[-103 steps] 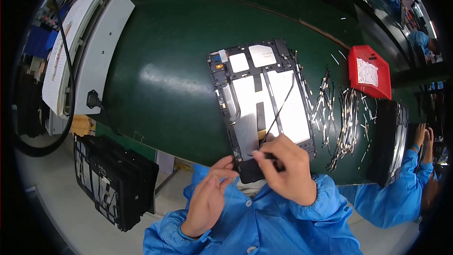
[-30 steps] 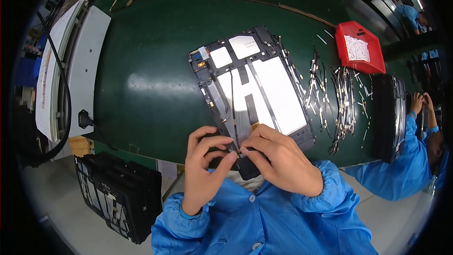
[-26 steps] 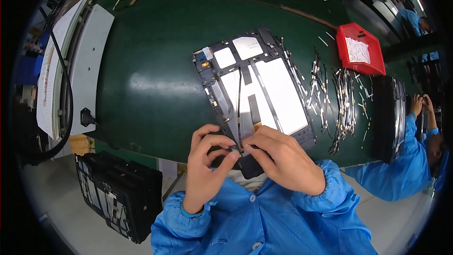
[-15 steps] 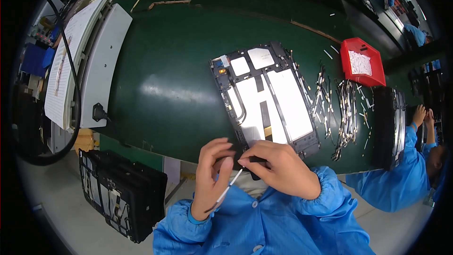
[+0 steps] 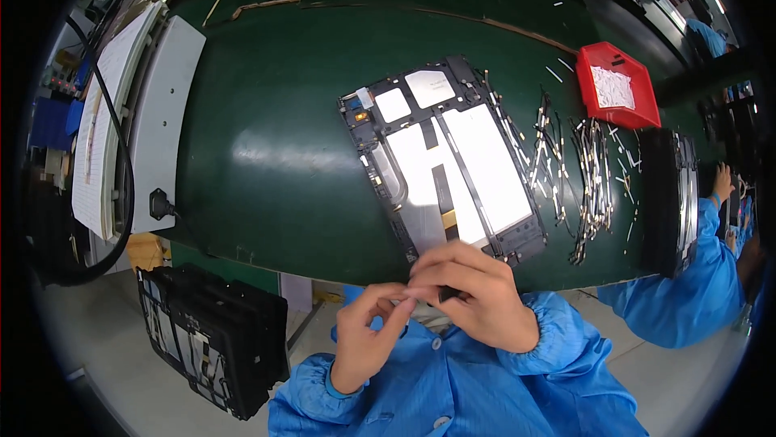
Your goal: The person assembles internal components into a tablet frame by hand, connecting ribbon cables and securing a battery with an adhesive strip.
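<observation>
Panel (image 5: pixel 487 166) | print (image 5: pixel 437 82) illegible | left fingers (image 5: pixel 391 316) touching right fingers (image 5: pixel 459 256)

Before you: one table (image 5: pixel 275 73). At its middle, beyond your left hand (image 5: pixel 368 336) and right hand (image 5: pixel 477 299): one panel (image 5: pixel 497 170). Right of the panel: cables (image 5: pixel 594 186), in bunches side by side. Right of these: loose strips (image 5: pixel 630 185), then a stack of panels (image 5: pixel 675 202). Behind the loose strips: one bin (image 5: pixel 645 101), paper strips (image 5: pixel 613 88) inside. Far left: one box (image 5: pixel 174 105), notebook (image 5: pixel 101 97) at its left, pen (image 5: pixel 90 138) on the notebook. Lower left, nearer you than the table's edge: a second stack (image 5: pixel 234 316).
</observation>
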### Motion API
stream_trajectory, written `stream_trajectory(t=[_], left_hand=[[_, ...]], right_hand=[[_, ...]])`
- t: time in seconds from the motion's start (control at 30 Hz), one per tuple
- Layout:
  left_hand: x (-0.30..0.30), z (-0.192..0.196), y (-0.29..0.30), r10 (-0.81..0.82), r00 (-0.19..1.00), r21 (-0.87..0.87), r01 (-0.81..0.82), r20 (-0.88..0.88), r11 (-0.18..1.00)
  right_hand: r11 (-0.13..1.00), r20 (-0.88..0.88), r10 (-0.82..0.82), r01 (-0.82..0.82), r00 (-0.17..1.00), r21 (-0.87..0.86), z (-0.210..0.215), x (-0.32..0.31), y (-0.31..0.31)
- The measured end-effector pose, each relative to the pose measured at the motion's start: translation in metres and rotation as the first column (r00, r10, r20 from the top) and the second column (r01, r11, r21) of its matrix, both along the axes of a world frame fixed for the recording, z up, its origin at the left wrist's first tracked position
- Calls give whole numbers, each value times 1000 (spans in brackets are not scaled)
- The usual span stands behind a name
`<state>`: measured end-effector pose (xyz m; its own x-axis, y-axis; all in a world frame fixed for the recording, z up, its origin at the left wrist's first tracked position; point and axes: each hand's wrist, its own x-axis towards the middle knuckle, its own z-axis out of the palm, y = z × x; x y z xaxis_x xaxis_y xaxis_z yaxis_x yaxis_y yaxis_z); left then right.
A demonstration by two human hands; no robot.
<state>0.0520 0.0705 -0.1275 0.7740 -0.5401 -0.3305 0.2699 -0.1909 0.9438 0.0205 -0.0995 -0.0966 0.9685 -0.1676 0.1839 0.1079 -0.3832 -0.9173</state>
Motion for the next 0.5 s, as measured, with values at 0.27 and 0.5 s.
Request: stream_trajectory(t=[0.27, 0.5], left_hand=[[7, 18, -15, 64, 998, -171, -65, -11, 983], [16, 19, -29, 71, 808, -56, -47, 585, 997]], right_hand=[[995, -103, 30, -20, 994, 93, 6, -7, -13], [987, 10, 153, -154, 988, 54, 20, -11, -19]])
